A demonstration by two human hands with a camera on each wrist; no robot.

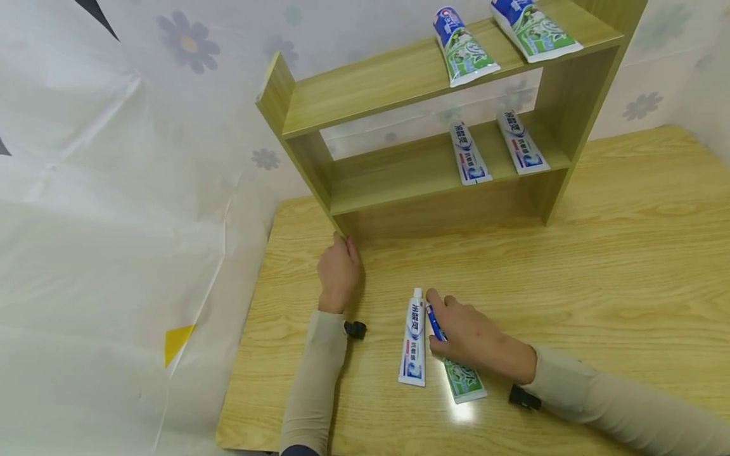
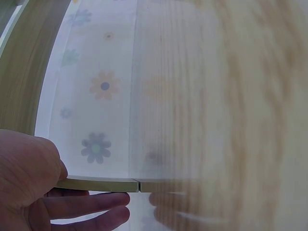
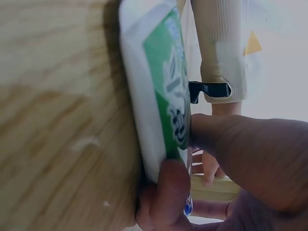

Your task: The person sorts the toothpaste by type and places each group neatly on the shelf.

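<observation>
My left hand [image 1: 339,271] holds the lower left edge of the wooden shelf unit [image 1: 312,166]; in the left wrist view the hand [image 2: 29,178] has its thumb and fingers on opposite sides of a panel edge [image 2: 98,185]. With my right hand [image 1: 476,334] I grip a blue, green and white tube [image 1: 463,382] low over the table; the hand covers its middle. The right wrist view shows the fingers and thumb of that hand [image 3: 240,154] around the tube [image 3: 161,91]. Just left of it a white and blue tube [image 1: 414,342] lies flat, cap toward the shelf.
Two blue-green tubes [image 1: 464,54] [image 1: 536,31] lie on the upper shelf board. Two white tubes [image 1: 470,155] [image 1: 521,142] lie on the board below. White sheeting [image 1: 114,266] hangs left of the wooden table [image 1: 644,253], and a flowered wall [image 1: 228,82] stands behind.
</observation>
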